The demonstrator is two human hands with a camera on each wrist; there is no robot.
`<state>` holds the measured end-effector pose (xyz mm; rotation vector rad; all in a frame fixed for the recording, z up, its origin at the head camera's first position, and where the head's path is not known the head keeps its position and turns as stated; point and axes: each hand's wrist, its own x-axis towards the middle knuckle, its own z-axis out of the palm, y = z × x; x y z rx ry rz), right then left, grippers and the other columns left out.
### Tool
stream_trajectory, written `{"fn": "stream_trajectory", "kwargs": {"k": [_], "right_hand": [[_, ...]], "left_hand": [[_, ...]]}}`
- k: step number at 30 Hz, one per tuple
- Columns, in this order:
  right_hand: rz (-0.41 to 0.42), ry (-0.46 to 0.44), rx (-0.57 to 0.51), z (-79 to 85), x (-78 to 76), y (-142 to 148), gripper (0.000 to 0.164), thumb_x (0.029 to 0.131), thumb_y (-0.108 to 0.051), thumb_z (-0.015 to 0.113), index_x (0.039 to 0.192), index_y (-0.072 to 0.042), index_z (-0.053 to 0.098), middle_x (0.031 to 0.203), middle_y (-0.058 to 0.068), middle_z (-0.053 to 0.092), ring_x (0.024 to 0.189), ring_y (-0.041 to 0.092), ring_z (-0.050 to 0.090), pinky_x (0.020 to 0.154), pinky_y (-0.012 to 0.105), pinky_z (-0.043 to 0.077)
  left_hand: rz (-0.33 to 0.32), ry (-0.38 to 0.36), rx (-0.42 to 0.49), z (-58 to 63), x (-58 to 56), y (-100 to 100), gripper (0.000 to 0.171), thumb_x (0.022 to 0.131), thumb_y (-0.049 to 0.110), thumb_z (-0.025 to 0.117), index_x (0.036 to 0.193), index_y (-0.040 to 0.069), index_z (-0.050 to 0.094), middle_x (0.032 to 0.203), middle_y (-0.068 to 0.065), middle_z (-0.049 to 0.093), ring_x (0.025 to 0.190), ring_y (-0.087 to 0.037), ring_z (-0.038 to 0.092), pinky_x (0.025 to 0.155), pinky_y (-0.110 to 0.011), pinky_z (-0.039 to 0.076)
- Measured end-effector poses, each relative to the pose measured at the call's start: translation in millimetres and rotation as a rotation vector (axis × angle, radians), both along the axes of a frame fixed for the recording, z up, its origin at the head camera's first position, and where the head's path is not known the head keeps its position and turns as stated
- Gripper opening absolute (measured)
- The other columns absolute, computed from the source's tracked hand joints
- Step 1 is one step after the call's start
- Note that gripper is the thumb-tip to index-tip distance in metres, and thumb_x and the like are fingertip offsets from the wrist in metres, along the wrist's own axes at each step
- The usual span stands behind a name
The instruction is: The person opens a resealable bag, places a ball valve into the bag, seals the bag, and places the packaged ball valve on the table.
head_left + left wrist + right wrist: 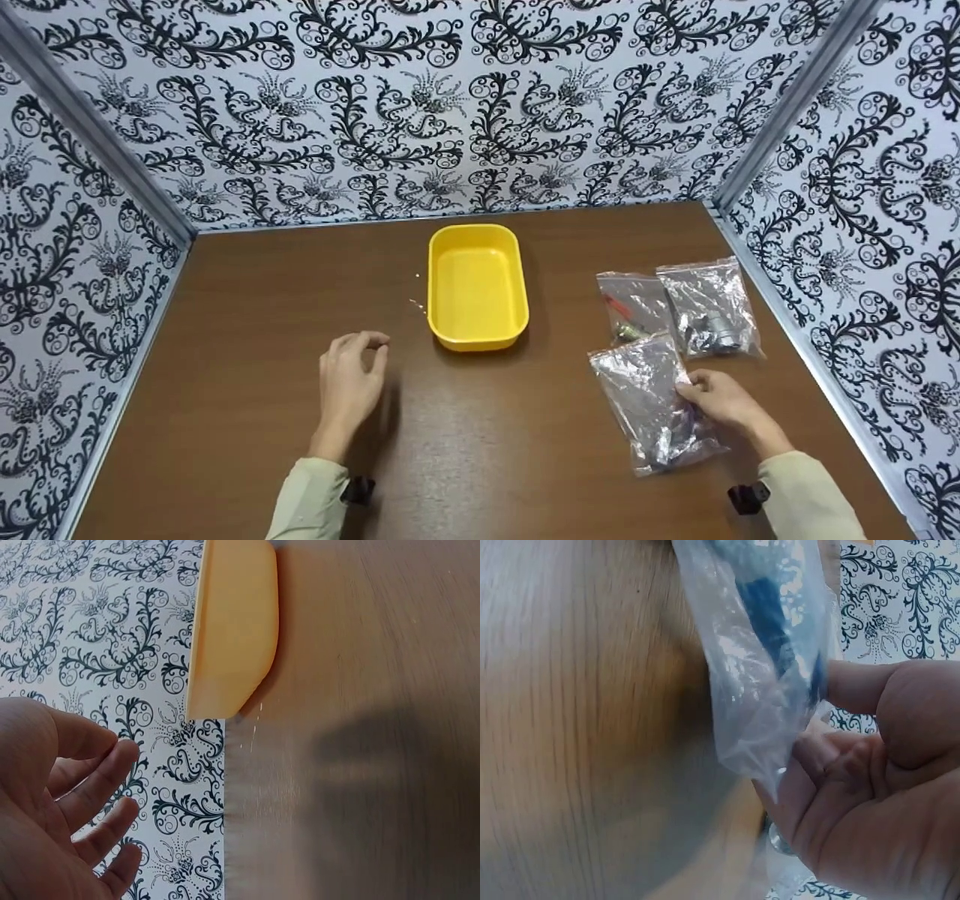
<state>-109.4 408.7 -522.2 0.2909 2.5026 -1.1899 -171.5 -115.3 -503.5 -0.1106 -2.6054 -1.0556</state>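
My right hand (721, 397) pinches the side of a clear zip bag (637, 390) between thumb and fingers at the right of the table. Something dark blue (765, 615) shows through its plastic in the right wrist view; its kind is blurred by glare. My left hand (351, 379) is over the table left of the yellow tray (480, 343), its fingers loosely bent with nothing in them. In the left wrist view its thumb and index fingertips come close together, and the tray's side (236, 630) shows beyond them.
Behind the held bag lie two more zip bags: one with red and greenish pieces (626, 319), one with grey cylindrical parts (716, 330). Small white specks (418, 304) lie left of the tray. Patterned walls (420, 112) border the brown table (285, 300) at the back and sides.
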Motion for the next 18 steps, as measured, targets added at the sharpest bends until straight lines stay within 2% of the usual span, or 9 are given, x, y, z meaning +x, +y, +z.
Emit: {"fn": "stream_trajectory", "kwargs": {"k": [4, 9, 13, 16, 18], "right_hand": [[0.027, 0.045, 0.125, 0.0, 0.0, 1, 0.027, 0.095, -0.018, 0.057, 0.104, 0.008, 0.059, 0.079, 0.008, 0.065, 0.067, 0.016, 0.057, 0.057, 0.03, 0.05], [0.055, 0.044, 0.192, 4.7, 1.0, 5, 0.034, 0.094, -0.021, 0.061, 0.11, 0.009, 0.059, 0.09, 0.017, 0.07, 0.072, 0.018, 0.064, 0.064, 0.034, 0.054], [0.037, 0.015, 0.223, 8.0, 2.5, 7, 0.04, 0.094, -0.025, 0.061, 0.115, 0.008, 0.058, 0.093, 0.019, 0.069, 0.071, 0.02, 0.064, 0.065, 0.036, 0.055], [0.036, 0.011, 0.312, 11.8, 2.4, 11, 0.045, 0.094, -0.034, 0.058, 0.117, 0.005, 0.058, 0.1, 0.024, 0.068, 0.079, 0.035, 0.066, 0.074, 0.051, 0.054], [0.041, 0.009, 0.378, 15.8, 0.8, 14, 0.051, 0.094, -0.041, 0.056, 0.12, 0.003, 0.058, 0.112, 0.029, 0.064, 0.094, 0.047, 0.062, 0.083, 0.061, 0.048]], "left_hand": [[0.002, -0.005, -0.005, -2.1, 1.1, -2, 0.01, 0.091, 0.015, 0.066, 0.099, 0.012, 0.072, 0.101, -0.004, 0.074, 0.115, -0.03, 0.057, 0.102, -0.052, 0.035], [0.003, -0.014, -0.006, -4.2, 2.2, -2, 0.01, 0.091, 0.015, 0.066, 0.099, 0.012, 0.072, 0.102, -0.004, 0.073, 0.115, -0.03, 0.057, 0.102, -0.053, 0.035], [0.002, -0.044, -0.005, -6.5, 3.0, -3, 0.011, 0.092, 0.016, 0.065, 0.1, 0.012, 0.072, 0.102, -0.005, 0.073, 0.117, -0.031, 0.056, 0.104, -0.053, 0.034], [-0.005, -0.078, -0.006, -8.6, 3.7, -4, 0.011, 0.092, 0.017, 0.064, 0.1, 0.013, 0.071, 0.103, -0.005, 0.073, 0.119, -0.031, 0.055, 0.105, -0.054, 0.033], [-0.005, -0.095, -0.003, -10.4, 4.4, -5, 0.012, 0.093, 0.018, 0.064, 0.101, 0.013, 0.071, 0.104, -0.004, 0.072, 0.12, -0.03, 0.054, 0.105, -0.054, 0.033]]}}
